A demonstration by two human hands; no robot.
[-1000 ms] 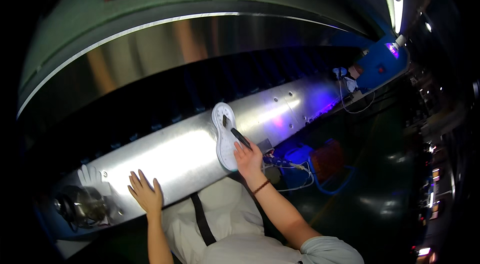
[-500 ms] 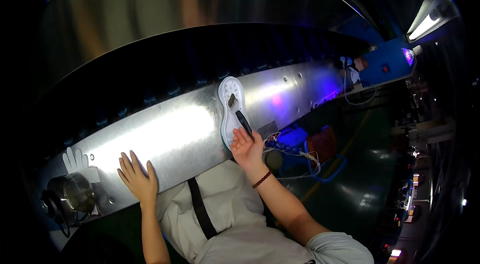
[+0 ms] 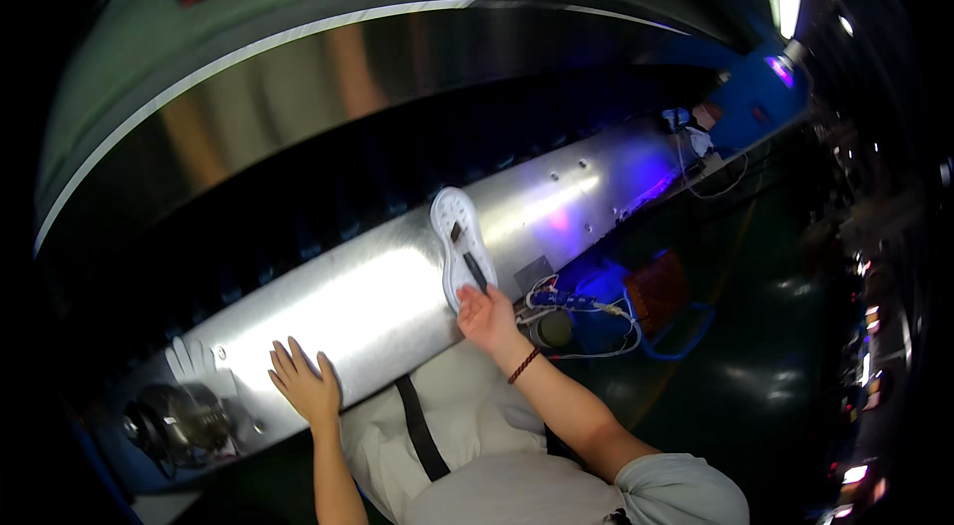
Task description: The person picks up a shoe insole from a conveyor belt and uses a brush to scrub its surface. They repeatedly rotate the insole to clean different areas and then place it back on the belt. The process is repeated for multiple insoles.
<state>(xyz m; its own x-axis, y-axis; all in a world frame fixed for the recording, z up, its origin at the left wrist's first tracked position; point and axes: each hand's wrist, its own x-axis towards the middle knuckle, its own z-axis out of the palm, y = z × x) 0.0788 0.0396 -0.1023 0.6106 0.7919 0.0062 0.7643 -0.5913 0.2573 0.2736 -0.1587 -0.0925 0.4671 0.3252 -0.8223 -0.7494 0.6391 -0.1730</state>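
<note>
A white shoe sole lies lengthwise across the metal bench top, its studded inner side facing up. My right hand is at its near end, fingers curled around the black handle of a small brush. The brush's dark bristle head is over the far half of the sole; whether it touches is hard to tell. My left hand rests flat on the bench near its front edge, left of the sole, fingers spread and holding nothing.
A white glove lies at the bench's left end beside a glassy round container. Dark machinery runs along the far edge. Cables, a round tin and a brown-backed chair stand right of me. A blue machine is far right.
My view has tilted, so the bench and sole sit lower in the picture. The right hand's fingers look more curled around the handle. The left hand stays flat on the bench.
</note>
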